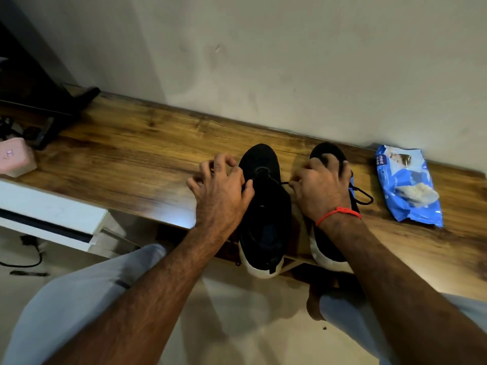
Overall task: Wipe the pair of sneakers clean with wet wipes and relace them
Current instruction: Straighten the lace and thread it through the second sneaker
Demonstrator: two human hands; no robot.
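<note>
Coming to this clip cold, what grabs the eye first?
Two bare hands at the centre: the left hand and the right hand each pinch a black lace over a pair of black sneakers with white heels, which overhang the front edge of a wooden shelf. To their right lies a blue wet-wipes pack.

Both sneakers are black with white soles: the left sneaker (pixel 266 206) and the right sneaker (pixel 329 248), each with black laces (pixel 365 194). The surface (pixel 137 159) is brown wood grain with darker streaks. The wet wipes pack (pixel 408 185) is blue with white patches and white lettering. A red thread (pixel 338 213) circles the right wrist. The wall (pixel 263 61) is off-white, the box (pixel 15 159) at far left pink
</note>
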